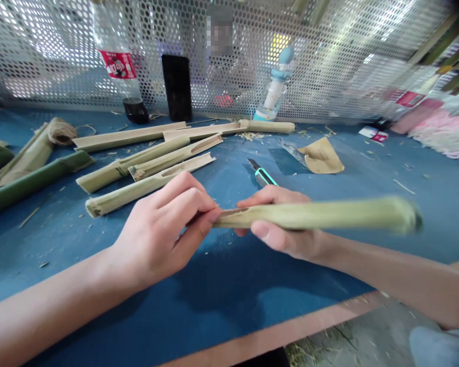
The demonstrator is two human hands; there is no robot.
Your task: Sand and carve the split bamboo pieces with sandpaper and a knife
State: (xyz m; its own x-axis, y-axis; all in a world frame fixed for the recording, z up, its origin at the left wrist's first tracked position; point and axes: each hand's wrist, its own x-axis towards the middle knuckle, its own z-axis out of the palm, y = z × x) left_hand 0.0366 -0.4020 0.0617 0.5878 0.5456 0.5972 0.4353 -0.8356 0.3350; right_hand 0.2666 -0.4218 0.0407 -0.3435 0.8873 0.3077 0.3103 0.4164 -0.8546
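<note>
A pale green bamboo piece (321, 215) is held level above the blue table, with a cut-away hollow near its left end. My left hand (164, 229) pinches that left end between thumb and fingers, hiding the tip. Around the middle, my right hand (279, 224) grips the bamboo, thumb in front and fingers behind; the piece's right end is blurred. Just behind my right hand lies a utility knife (263, 174) with a teal edge and its dark blade showing. Beyond my left hand rest several cut bamboo pieces (149, 186), and farther back a longer split one (268, 127).
Green bamboo (34, 181) and a twine roll (62, 131) lie at the left. A cola bottle (118, 66), a dark phone (176, 87) and a blue-topped bottle (273, 92) stand against the perforated metal screen (240, 76). Sandpaper (323, 155) lies right of centre on the table (367, 204).
</note>
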